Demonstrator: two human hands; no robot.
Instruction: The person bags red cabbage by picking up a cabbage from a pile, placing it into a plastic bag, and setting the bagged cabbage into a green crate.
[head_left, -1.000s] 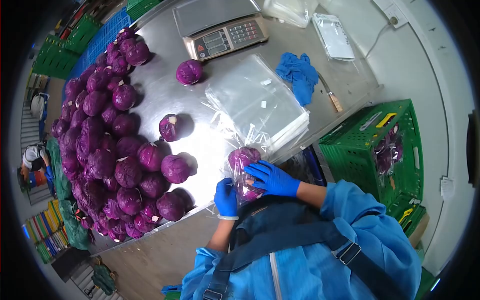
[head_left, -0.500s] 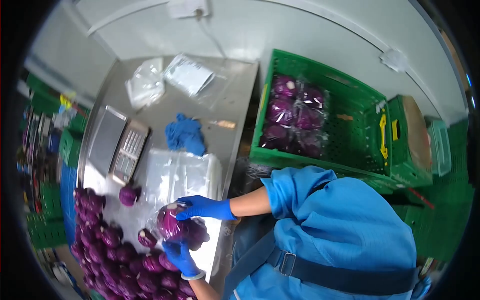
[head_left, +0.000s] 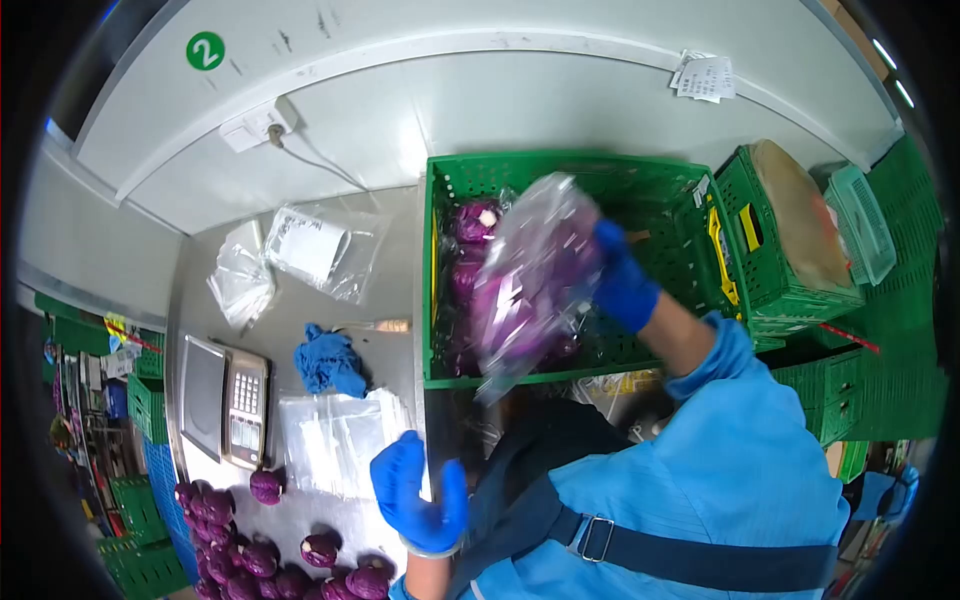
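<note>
Bagged cabbage (head_left: 535, 285) has swung off the table (head_left: 270, 325) and is now above the green crate (head_left: 520, 378), gripped by the right hand (head_left: 622, 280) (motion-blurred), while the left hand (head_left: 415, 495) has let go, fingers spread and empty, so bagging looks done.

The bagged cabbage (head_left: 535, 280) in the right hand (head_left: 622, 285) hangs over the crate (head_left: 560, 165); left of that grip lie cloth (head_left: 328, 362), scale (head_left: 225, 400), bag stack (head_left: 340, 440).

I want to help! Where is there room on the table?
Bare steel between the blue cloth and the bag packets, by the wall. Cabbages crowd the near end; scale and flat bags fill the middle.
</note>
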